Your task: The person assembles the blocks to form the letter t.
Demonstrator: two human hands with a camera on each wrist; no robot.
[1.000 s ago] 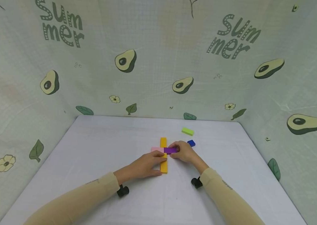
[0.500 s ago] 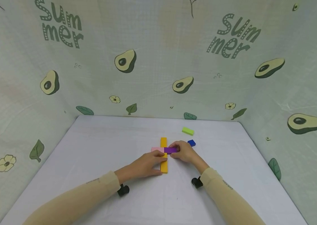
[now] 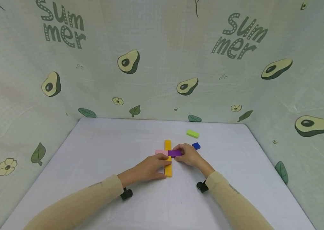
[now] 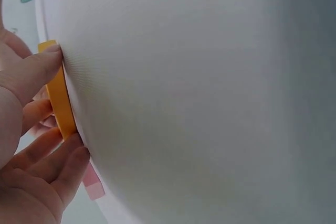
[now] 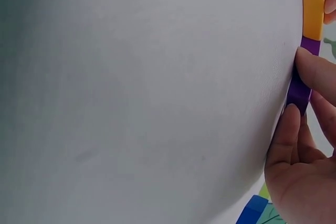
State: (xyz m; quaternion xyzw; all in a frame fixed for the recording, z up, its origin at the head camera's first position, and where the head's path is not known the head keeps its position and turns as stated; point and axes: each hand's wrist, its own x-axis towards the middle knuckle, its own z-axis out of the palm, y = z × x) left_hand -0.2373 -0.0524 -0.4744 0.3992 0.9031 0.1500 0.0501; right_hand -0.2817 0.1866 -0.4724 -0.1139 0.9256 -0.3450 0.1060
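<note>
Two yellow blocks, a pink one and a purple one form a cross on the white table in the head view. The near yellow block (image 3: 168, 171) and far yellow block (image 3: 167, 145) make the upright bar. Between them the pink block (image 3: 161, 152) lies left, the purple block (image 3: 174, 153) right. My left hand (image 3: 148, 169) holds the near yellow block, thumb at its near end and fingers toward the pink block, as the left wrist view shows. My right hand (image 3: 190, 155) pinches the purple block at its right part, between thumb and fingers in the right wrist view.
A lime green block (image 3: 192, 133) lies farther back to the right. Closer, just beyond the right hand, is a blue block (image 3: 196, 146), partly hidden by that hand. Cloth walls (image 3: 156, 95) printed with avocados stand behind and at both sides of the table (image 3: 107, 140).
</note>
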